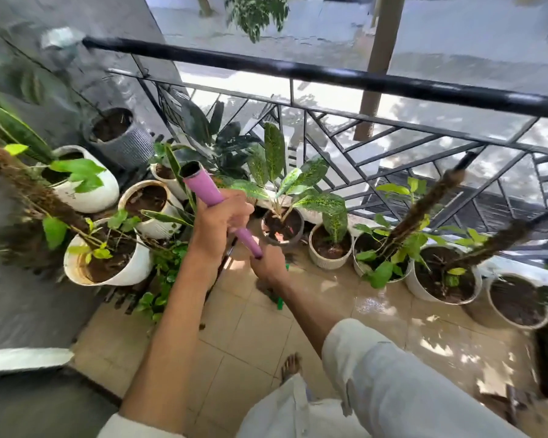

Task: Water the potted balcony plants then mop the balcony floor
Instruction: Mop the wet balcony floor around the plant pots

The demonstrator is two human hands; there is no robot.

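My left hand (217, 227) grips the purple foam handle of the mop (203, 188) near its top end. My right hand (268, 263) holds the same shaft lower down, just below the purple grip. The shaft runs down behind my hands; a green part of the mop (279, 303) shows under my right wrist, and the mop head is hidden. Potted plants ring the floor: a spotted-leaf plant in a dark pot (282, 229), white pots (108, 263) at the left, and more pots (443, 279) along the railing at the right.
A black metal railing (329, 74) closes the balcony's far side. The beige tiled floor (250, 336) looks wet and shiny near the right pots. A grey wall (29, 295) stands at the left. My bare foot (291, 365) is on the tiles below.
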